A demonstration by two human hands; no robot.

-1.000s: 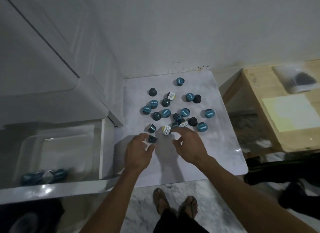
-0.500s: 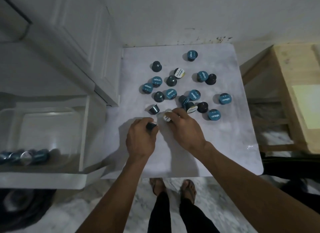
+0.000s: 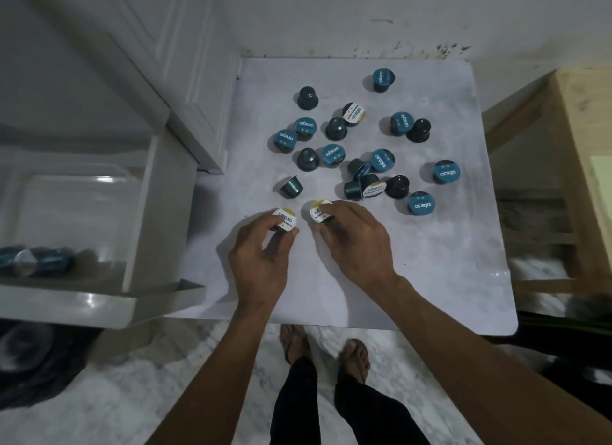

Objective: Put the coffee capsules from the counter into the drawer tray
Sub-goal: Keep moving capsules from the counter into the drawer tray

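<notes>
your left hand (image 3: 261,256) pinches one white-lidded capsule (image 3: 284,220) and your right hand (image 3: 356,242) another (image 3: 319,211), both near the counter's (image 3: 447,262) front edge (probably so one trip carries two), leaving the drawer tray (image 3: 66,193) left of it.

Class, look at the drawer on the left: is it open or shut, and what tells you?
Open. The drawer is pulled out beside the counter, so its clear tray and a few capsules inside show from above.

Bare counter (image 3: 430,262) near the front edge; scattered capsules (image 3: 364,153) crowding the far half.
</notes>
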